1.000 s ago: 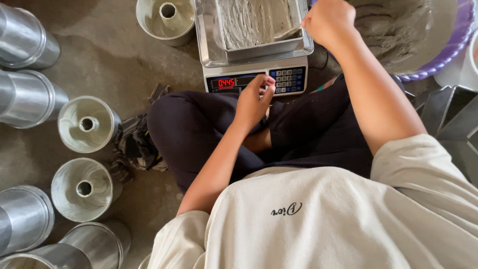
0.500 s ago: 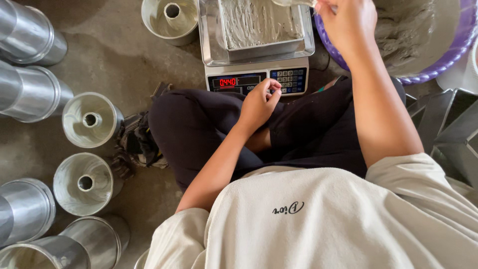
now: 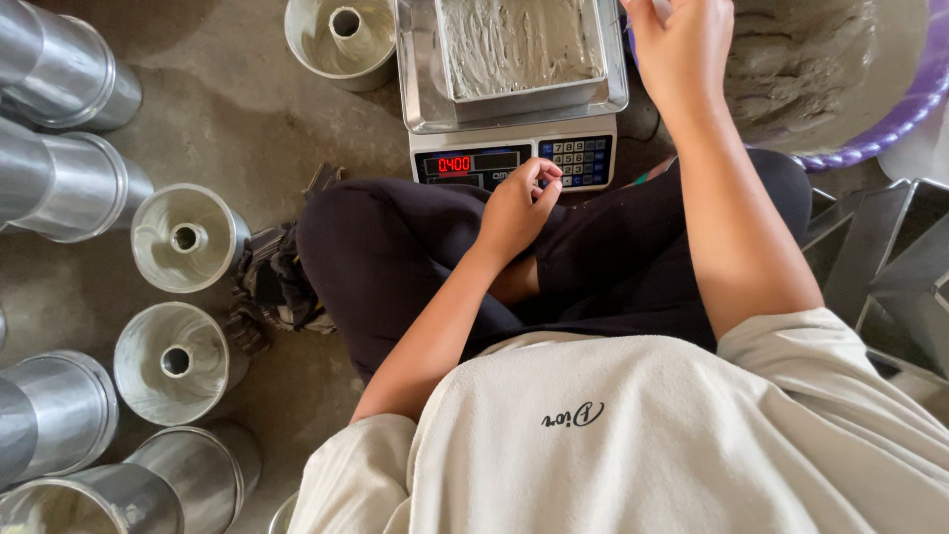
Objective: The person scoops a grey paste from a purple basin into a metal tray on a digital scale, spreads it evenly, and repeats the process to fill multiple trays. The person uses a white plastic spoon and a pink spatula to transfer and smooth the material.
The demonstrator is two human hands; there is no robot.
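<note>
I sit cross-legged behind a digital scale (image 3: 514, 158). A rectangular metal pan (image 3: 519, 44) of grey batter rests on its platform. My right hand (image 3: 682, 49) is raised between that pan and a purple basin (image 3: 919, 99) of grey batter. Its fingers are closed around a white tool that is mostly cut off by the top edge. My left hand (image 3: 519, 203) rests on my knee just below the scale's keypad, with curled fingers, the thumb meeting the fingertips and nothing visible in it.
Round metal tube pans stand on the concrete floor at left (image 3: 188, 237), (image 3: 173, 361) and beyond the scale (image 3: 341, 35). Stacked shiny metal tins (image 3: 59, 178) lie along the left edge. Dark metal frames (image 3: 880, 247) sit at right. A crumpled cloth (image 3: 272, 287) lies by my knee.
My right hand has drifted slightly right, away from the pan and toward the basin. The scale's red reading has changed. My left hand stays on the knee.
</note>
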